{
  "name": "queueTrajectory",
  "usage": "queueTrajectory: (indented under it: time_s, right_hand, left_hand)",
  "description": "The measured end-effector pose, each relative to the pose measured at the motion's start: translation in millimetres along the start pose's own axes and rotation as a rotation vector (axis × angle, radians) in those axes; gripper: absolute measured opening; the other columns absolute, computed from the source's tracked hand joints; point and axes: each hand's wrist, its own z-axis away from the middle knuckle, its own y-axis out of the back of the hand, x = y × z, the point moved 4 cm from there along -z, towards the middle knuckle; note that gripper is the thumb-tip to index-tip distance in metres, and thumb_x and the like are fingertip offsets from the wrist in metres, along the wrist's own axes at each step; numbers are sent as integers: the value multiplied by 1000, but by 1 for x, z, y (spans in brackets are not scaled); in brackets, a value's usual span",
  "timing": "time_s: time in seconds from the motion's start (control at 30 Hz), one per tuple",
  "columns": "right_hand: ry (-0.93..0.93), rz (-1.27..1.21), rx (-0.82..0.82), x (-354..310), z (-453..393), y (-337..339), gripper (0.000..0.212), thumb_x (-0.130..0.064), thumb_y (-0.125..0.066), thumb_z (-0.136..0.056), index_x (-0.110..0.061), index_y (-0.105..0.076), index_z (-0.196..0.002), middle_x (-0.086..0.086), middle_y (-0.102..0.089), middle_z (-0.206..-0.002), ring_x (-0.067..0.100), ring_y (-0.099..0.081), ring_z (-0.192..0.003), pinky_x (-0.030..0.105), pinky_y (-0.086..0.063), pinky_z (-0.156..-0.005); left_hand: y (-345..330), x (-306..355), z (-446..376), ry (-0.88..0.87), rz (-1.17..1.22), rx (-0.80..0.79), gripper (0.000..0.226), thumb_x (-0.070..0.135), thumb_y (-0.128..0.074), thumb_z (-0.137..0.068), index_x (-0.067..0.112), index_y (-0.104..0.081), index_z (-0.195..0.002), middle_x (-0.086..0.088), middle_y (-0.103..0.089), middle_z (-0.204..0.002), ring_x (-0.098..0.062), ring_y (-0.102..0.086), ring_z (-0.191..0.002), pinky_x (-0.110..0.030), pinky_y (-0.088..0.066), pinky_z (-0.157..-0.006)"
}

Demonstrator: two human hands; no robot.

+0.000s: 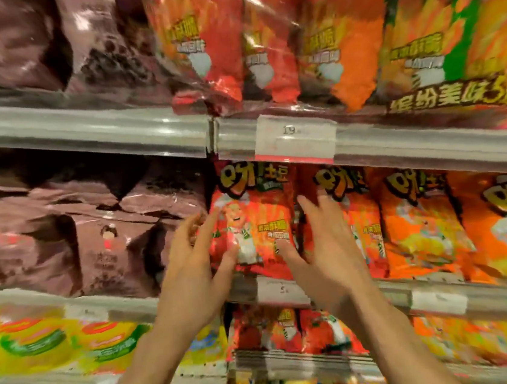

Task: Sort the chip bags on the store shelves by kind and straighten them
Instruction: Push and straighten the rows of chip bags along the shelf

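The left hand (191, 271) and right hand (322, 253) press a red chip bag (250, 220)

Chip bag (250, 230) on shelf (126, 304)

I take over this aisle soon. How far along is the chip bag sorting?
Looks done: the middle shelf runs by kind, brown bags left, red bags, then orange bags right. In hand: the left hand and right hand press straight fingers against the front red bag, apparently squaring it. Left: the brown bags lie slumped, and the top red bags overhang the rail.
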Motion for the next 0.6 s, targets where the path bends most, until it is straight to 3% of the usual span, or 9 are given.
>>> queueTrajectory:
  time_s: [0.13, 0.3, 0.47, 0.6]
  right_hand:
    - [88, 18, -99, -19, -7, -12, 76, -48, -51, -100, -29, -10, -161, 1, 4, -169, 14, 5, -155, 17, 7, -113]
    - [174, 167, -248, -12, -8, -23, 73, -56, -41, -101, -35, -2, -160, 1, 10, -169, 18, 9, -155, 32, -1, -122]
    - [262, 331, -254, -10, -12, -21, 74, -57, -38, -101, -29, -5, -161, 11, 3, -169, 28, -3, -156, 29, 8, -118]
    - [318, 388, -227, -4, -21, -21, 73, -56, -44, -100, -25, -16, -160, 15, -19, -165, 31, -21, -151, 34, 7, -120]
  left_hand:
    - [5, 1, -1, -52, 8, -17, 65, 55, -47, -92, 30, -40, -151, -5, -42, -138, -23, -52, -125, -40, -48, -103]
    - [6, -10, 0, -13, 13, -74, 63, 63, -46, -92, 42, -37, -151, 9, -41, -122, -9, -56, -100, -38, -53, -86]
    - [7, -18, -2, 33, 88, -139, 59, 53, -50, -95, 43, -36, -151, 10, -49, -116, -4, -52, -100, -34, -49, -91]
    - [1, -20, -8, 27, 118, -162, 57, 47, -56, -98, 43, -35, -151, 9, -49, -127, -3, -52, -106, -33, -45, -95]
